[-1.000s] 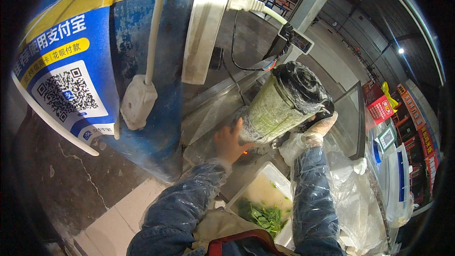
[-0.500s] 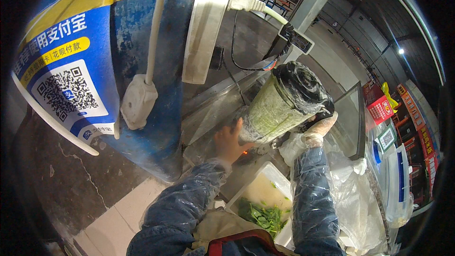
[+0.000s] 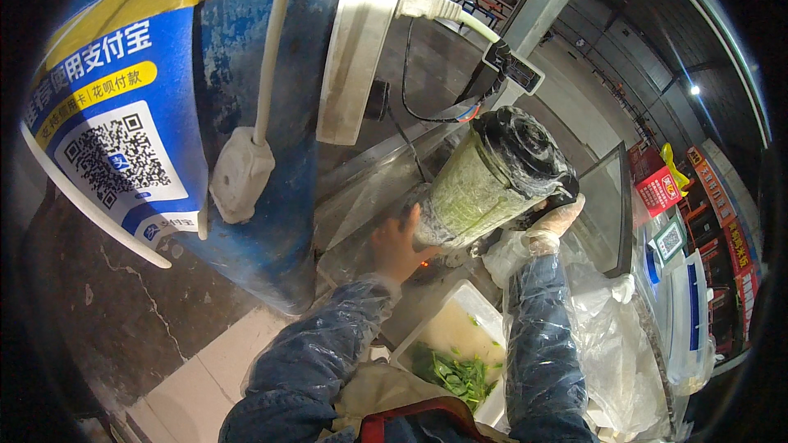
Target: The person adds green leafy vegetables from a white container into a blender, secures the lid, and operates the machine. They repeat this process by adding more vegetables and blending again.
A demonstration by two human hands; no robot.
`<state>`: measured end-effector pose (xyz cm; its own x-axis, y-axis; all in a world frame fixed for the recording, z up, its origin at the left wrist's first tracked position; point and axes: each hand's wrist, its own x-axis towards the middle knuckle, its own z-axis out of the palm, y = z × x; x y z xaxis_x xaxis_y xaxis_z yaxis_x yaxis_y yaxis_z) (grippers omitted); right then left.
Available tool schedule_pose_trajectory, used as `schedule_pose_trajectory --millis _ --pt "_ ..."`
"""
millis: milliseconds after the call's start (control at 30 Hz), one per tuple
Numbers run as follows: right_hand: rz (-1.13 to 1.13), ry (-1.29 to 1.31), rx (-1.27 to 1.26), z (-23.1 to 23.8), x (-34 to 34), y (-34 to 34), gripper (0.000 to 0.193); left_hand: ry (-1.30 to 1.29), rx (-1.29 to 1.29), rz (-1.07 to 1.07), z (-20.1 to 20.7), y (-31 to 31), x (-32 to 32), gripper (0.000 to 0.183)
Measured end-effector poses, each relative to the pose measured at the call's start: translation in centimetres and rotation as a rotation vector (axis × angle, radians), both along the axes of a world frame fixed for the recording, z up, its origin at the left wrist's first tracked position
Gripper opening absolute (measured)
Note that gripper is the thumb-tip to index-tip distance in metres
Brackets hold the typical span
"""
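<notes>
A blender jug (image 3: 483,176) with a black lid (image 3: 529,148) leans to the upper right in view, its clear walls coated inside with pale green, frothy contents. My right hand (image 3: 558,221), in a thin clear glove, is closed around the jug's dark handle at the right. Low on the left side, my bare left hand (image 3: 396,248) is wrapped against the blender base, thumb up beside the jug's bottom; its other fingers are partly hidden. A small red light glows by that palm. Clear plastic sleeves cover both my forearms.
Below the blender sits a white tub (image 3: 472,295) of cloudy liquid and green leaves (image 3: 460,377). A blue drum (image 3: 263,57) with a payment sign (image 3: 123,131) stands at left, a hanging white socket (image 3: 242,176) in front. Plastic bags (image 3: 611,336) lie right; wires run behind the jug.
</notes>
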<state>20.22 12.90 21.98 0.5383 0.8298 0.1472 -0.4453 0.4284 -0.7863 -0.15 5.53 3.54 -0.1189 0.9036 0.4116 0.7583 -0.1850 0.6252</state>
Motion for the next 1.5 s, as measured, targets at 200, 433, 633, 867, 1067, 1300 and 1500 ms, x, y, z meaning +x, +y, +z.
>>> schedule_pose_trajectory --millis 200,433,633,867,1067,1300,1500 --pt "-0.002 0.013 -0.003 0.05 -0.21 -0.09 0.033 -0.008 -0.018 -0.003 0.47 -0.13 -0.09 0.092" --pt "-0.007 0.001 -0.032 0.34 -0.36 -0.41 0.033 -0.033 -0.014 -0.021 0.66 -0.21 -0.20 0.094" --pt "0.003 -0.009 -0.004 0.10 -0.07 -0.07 0.033 -0.018 0.023 0.005 0.29 -0.02 -0.03 0.093" --pt "0.031 0.003 0.004 -0.21 0.17 -0.01 0.034 0.018 0.122 0.061 0.00 0.07 0.04 0.090" --pt "0.017 -0.021 -0.009 -0.30 0.33 0.02 0.034 0.013 0.089 0.050 -0.07 0.05 0.12 0.091" --pt "0.000 -0.004 -0.003 -0.01 -0.08 -0.12 0.035 0.020 0.010 0.024 0.01 -0.09 0.09 0.093" --pt "0.013 0.019 -0.006 0.02 -0.18 -0.23 0.034 -0.019 -0.023 -0.009 0.37 -0.17 -0.09 0.093"
